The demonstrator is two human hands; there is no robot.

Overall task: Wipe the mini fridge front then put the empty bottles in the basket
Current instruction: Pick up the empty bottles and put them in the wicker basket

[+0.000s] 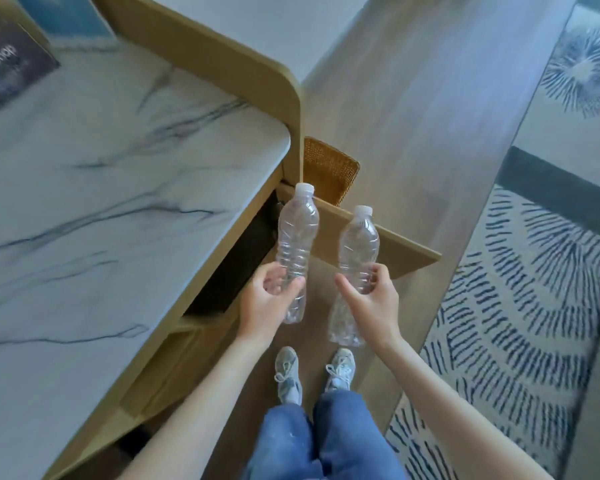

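My left hand (269,304) grips an empty clear plastic bottle (297,233) with a white cap around its lower half. My right hand (374,304) grips a second empty clear bottle (357,244), also white-capped. Both bottles are held upright above the floor, side by side and apart. A woven wicker basket (329,169) stands on the floor beyond them, next to the cabinet's right end. A wooden cabinet door (388,242) stands swung open behind the bottles, and the dark compartment (246,254) below the counter is exposed. The mini fridge front is hidden from here.
A marble-patterned countertop (101,188) with a wooden rim fills the left. A dark printed card (4,67) lies at its far left. A patterned blue-and-white rug (520,306) covers the floor at right. My feet in pale sneakers (312,372) stand on wood flooring.
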